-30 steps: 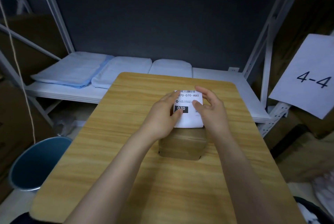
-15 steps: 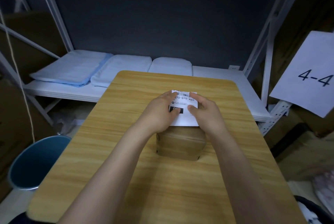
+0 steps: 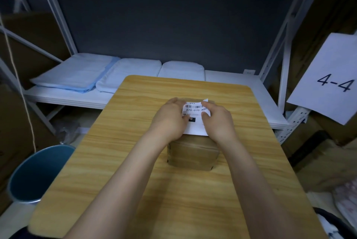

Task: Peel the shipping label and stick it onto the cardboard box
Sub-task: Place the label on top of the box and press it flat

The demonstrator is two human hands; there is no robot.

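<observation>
Evenly, left grip point(image 3: 170, 121), right grip point(image 3: 218, 122) hold label point(image 3: 194, 109) edges.

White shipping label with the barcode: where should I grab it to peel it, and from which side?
Probably the far right corner of the white shipping label: it stands up, curled off the sheet, so pinch it from the right. The right hand holds the label just beside it; the left hand grips the left edge above the brown cardboard box.
</observation>
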